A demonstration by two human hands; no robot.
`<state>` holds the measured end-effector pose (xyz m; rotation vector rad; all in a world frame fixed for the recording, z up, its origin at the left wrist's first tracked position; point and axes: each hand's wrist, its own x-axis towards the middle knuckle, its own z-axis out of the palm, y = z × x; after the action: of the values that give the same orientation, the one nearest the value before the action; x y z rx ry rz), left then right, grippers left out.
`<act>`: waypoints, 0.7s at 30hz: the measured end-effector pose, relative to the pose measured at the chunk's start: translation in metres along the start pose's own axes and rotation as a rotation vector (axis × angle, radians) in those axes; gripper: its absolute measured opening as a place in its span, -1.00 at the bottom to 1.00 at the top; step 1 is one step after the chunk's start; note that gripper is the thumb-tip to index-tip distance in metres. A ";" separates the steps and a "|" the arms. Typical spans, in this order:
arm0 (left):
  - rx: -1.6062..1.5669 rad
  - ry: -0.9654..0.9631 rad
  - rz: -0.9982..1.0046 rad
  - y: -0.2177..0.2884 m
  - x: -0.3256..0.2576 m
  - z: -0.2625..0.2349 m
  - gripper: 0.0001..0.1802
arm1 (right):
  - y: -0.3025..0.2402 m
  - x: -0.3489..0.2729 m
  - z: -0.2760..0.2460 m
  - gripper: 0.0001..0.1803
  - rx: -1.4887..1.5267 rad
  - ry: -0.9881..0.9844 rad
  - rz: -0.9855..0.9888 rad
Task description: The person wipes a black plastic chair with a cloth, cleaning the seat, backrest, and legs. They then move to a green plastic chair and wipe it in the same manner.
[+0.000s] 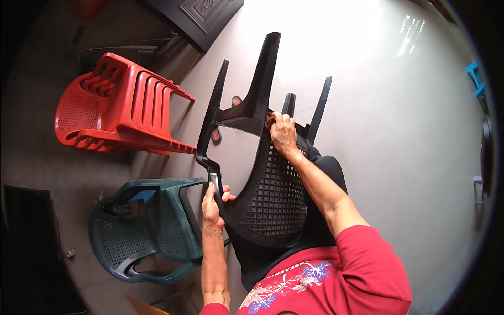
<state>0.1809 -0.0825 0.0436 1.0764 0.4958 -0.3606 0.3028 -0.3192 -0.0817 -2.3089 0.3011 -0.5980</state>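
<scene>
A black plastic armchair lies tipped back against my lap, its perforated backrest close to my body and its legs pointing away from me. My left hand is closed around its left armrest, thumb on top and fingers curled underneath. Near where the backrest meets the seat, my right hand presses a crumpled dark reddish-brown cloth against the chair. The fingers of that hand are bunched over the cloth and cover part of it. My black-trousered leg shows to the right, behind the backrest.
Several stacked red plastic chairs stand at far left. A green plastic armchair is close by on my left. Beyond are a dark carved panel and two slippers on the grey floor. At far right is a blue stool.
</scene>
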 end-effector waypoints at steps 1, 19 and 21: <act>-0.013 0.004 -0.009 -0.002 0.006 -0.009 -0.53 | 0.013 0.011 0.011 -0.72 -0.056 -0.065 0.062; -0.154 0.063 -0.064 -0.004 0.012 -0.048 -0.57 | -0.060 -0.112 -0.051 -0.70 0.147 -0.248 -0.407; -0.183 0.056 -0.025 -0.002 0.007 -0.044 -0.57 | -0.049 -0.088 -0.035 -0.72 0.018 -0.193 -0.182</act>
<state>0.1770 -0.0441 0.0215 0.9053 0.5818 -0.3017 0.2112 -0.2715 -0.0544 -2.3707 -0.0063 -0.4584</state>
